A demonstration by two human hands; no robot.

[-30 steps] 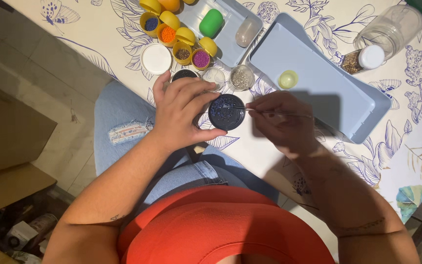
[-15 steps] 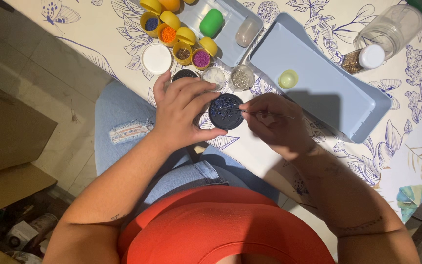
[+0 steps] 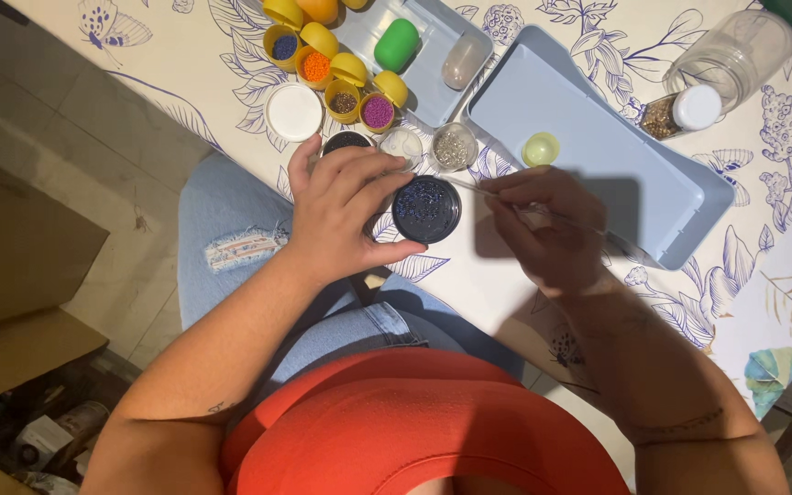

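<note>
My left hand (image 3: 346, 213) grips a small round dark container of blue beads (image 3: 425, 209), held just above the table's near edge. My right hand (image 3: 543, 225) pinches a thin needle (image 3: 469, 186) whose tip points left, toward the container's rim. A fine thread or wire runs back from that hand across the pale blue tray lid (image 3: 598, 156). Both hands are close together, almost touching at the container.
Several yellow capsule halves with coloured beads (image 3: 341, 78), a white lid (image 3: 293, 112), a green capsule (image 3: 396, 44) and small clear bead pots (image 3: 454, 147) lie on the floral tablecloth. A glass jar (image 3: 731, 55) and a small bottle (image 3: 685, 112) sit at the right.
My right hand has shifted slightly up and right, drawing the needle away from the bead container's middle. My left hand keeps the container in the same place.
</note>
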